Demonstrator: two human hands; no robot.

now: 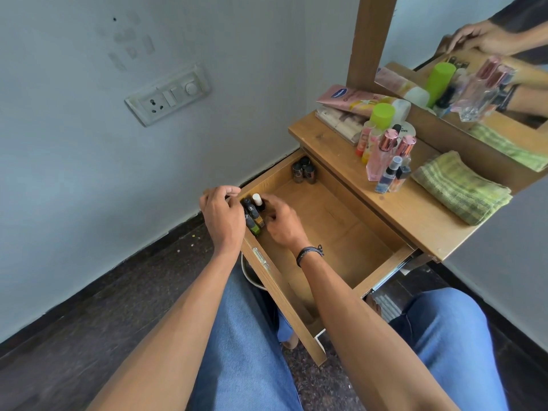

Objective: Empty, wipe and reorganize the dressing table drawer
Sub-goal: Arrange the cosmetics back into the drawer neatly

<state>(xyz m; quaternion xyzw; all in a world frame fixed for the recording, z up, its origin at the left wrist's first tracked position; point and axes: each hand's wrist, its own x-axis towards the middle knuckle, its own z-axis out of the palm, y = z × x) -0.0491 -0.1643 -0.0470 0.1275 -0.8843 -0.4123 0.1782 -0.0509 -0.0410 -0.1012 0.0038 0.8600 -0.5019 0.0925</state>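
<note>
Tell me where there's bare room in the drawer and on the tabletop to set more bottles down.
The drawer floor is bare across its middle, between the small bottles against the drawer front and the dark bottles in the corner by the tabletop. On the tabletop, a bare strip runs along the front edge beside the folded cloth. It is crowded around the perfume bottles.

Likely home bedroom, dressing table (415,209), mirror (474,54), perfumes (382,155)

Pale wall (89,149) with switchboard (167,94) meets dark speckled floor (98,327).
</note>
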